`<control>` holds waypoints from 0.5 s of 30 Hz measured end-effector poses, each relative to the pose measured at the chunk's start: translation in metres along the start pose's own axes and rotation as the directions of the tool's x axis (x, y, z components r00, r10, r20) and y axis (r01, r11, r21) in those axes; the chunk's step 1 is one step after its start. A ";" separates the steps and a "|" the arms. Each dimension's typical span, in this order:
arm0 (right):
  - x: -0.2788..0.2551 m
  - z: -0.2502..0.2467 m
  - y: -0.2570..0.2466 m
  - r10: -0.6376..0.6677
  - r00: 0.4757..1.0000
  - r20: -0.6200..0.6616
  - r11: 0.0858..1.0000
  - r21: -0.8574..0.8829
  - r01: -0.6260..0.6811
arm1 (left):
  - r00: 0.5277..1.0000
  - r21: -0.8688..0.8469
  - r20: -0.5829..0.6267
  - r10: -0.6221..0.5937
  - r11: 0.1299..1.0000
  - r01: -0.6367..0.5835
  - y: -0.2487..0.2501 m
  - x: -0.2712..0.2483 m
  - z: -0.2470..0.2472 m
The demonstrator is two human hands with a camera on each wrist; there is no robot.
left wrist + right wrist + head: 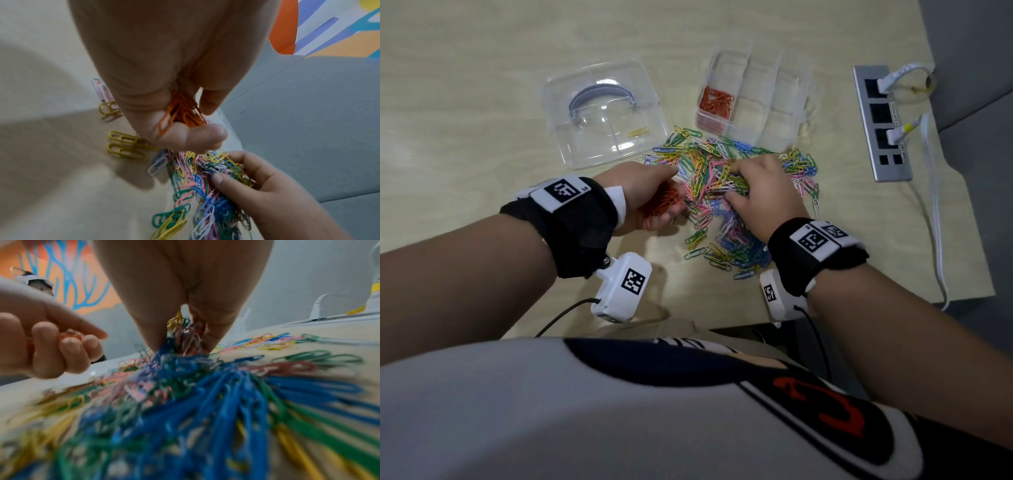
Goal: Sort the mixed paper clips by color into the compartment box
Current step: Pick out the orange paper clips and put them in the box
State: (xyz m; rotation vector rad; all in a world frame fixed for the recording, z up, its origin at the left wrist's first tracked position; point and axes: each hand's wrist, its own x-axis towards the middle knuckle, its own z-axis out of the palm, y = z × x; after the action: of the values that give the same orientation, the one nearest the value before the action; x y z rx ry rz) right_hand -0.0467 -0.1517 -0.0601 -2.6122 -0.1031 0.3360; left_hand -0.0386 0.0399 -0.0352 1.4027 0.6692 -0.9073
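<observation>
Holding a bunch of orange clips (667,202) in its curled fingers, the left hand (650,195) rests at the left edge of the mixed clip pile (722,192) on the bench (465,102). The right hand (760,192) lies on top of the pile, its fingers bent and pinching a tangle of clips of many colours. Behind the pile stands the compartment box (787,113); its near-left compartment has orange clips (717,99) in it. Left of the box lies the clear lid (571,144), with one yellow clip (637,131) on it. A power strip (881,126) is at the right.
</observation>
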 end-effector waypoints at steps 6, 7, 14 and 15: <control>0.008 -0.023 0.001 0.026 0.997 -0.076 1.000 0.012 -0.025 | 1.000 -0.021 0.009 -0.002 1.000 0.003 -0.001 0.000 -0.003; 0.009 -0.025 0.003 0.051 0.997 -0.065 0.999 -0.009 -0.052 | 1.000 -0.026 0.013 -0.004 1.000 0.005 -0.001 0.000 -0.003; 0.006 -0.019 -0.004 0.022 1.000 -0.011 0.976 -0.218 -0.023 | 1.000 -0.008 -0.017 0.005 1.000 -0.005 0.000 -0.002 -0.006; 0.004 -0.015 -0.009 -0.014 1.000 0.028 0.974 -0.224 0.020 | 1.000 -0.006 -0.018 0.005 1.000 -0.005 0.001 -0.003 -0.006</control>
State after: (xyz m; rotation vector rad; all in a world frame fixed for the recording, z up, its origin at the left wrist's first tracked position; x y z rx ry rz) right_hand -0.0394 -0.1504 -0.0442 -2.8290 -0.1816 0.3714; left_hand -0.0389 0.0457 -0.0331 1.4081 0.6812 -0.8893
